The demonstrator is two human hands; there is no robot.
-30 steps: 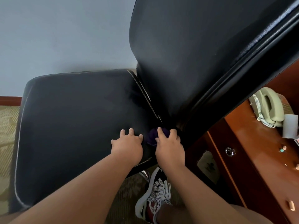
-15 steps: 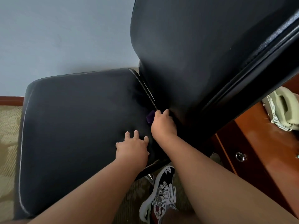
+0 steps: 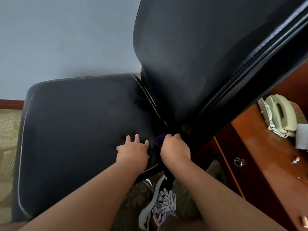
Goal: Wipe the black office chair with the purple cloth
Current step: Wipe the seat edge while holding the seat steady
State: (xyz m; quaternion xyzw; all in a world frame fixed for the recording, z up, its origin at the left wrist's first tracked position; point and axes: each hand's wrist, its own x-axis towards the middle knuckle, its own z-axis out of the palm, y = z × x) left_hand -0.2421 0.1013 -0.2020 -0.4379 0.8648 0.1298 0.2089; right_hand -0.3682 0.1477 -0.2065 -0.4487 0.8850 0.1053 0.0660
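Black office chair point(image 3: 80, 130), on carpet point(image 3: 8, 130) beside a wooden desk point(image 3: 266, 155): left fingers point(image 3: 137, 137) spread on it, right fingers point(image 3: 168, 136) clutch purple cloth point(image 3: 160, 139).

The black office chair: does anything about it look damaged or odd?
Yes, it looks worn. The black office chair has pale, scuffed piping along the seat's edge on the picture's left, and the glossy rim of its backrest looks cracked and flaky. Nothing is spilled. The right hand holds the purple cloth at the crease.
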